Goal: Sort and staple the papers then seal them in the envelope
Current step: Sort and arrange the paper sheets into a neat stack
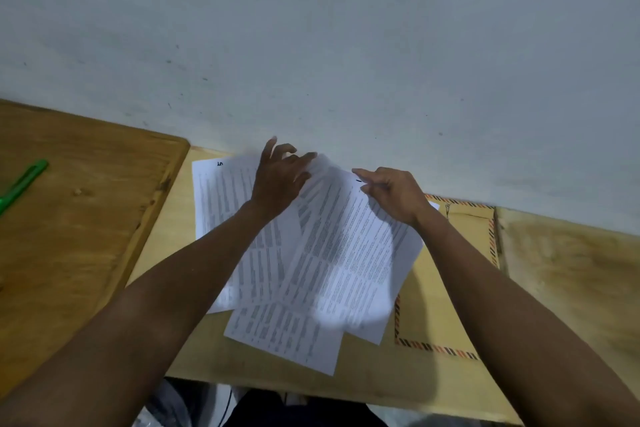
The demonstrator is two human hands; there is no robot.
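White printed paper sheets (311,253) lay fanned across the pale wooden table (433,381) at frame centre, partly covering a brown stripe-edged envelope (446,288), the left hand (280,180) and right hand (394,192) each pinching their top edges.

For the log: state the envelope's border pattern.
Envelope: red-and-black diagonal stripes, head view.

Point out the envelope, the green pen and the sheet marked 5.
envelope (446,291): head view, bare tan face right of the papers.
green pen (21,185): head view, mid barrel.
sheet marked 5 (221,191): head view, upper printed area.
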